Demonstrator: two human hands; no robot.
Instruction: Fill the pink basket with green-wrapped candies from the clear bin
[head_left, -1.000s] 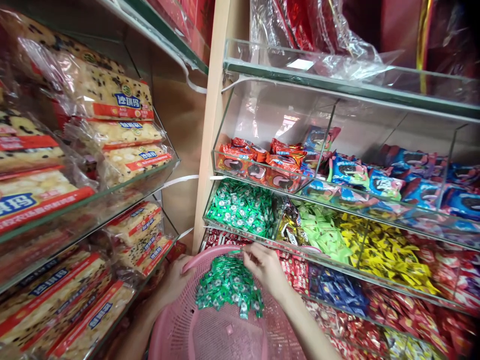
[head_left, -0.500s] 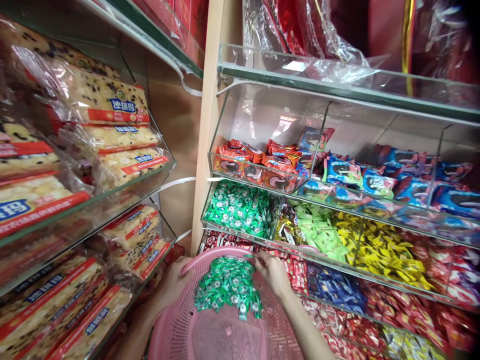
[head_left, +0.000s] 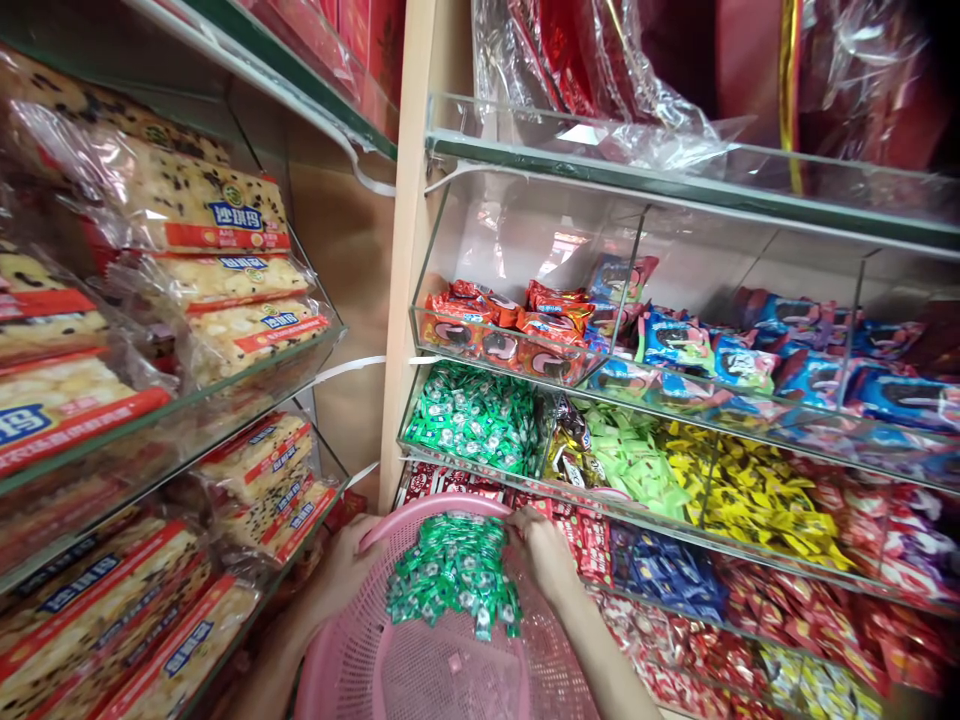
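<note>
A pink plastic basket (head_left: 442,675) with perforated sides is held low in front of the shelves, tilted so its inside faces me. Green-wrapped candies (head_left: 454,575) lie heaped against its far side. My left hand (head_left: 352,560) is closed on the left rim, its fingertips partly hidden behind the edge. On the right rim, my right hand (head_left: 544,550) grips with bent fingers. Just beyond the far rim is a clear bin of matching green candies (head_left: 476,415).
Sachima packs (head_left: 232,215) crowd the left shelves. A wooden post (head_left: 405,250) divides the two shelf units. Right of the green bin sit light green candies (head_left: 634,460) and yellow candies (head_left: 750,495). Red and blue snack packs (head_left: 679,340) fill the glass shelf above.
The view has shifted slightly, so the shelves sit a little further left. Both hands keep their hold on the basket, and the candies inside lie the same.
</note>
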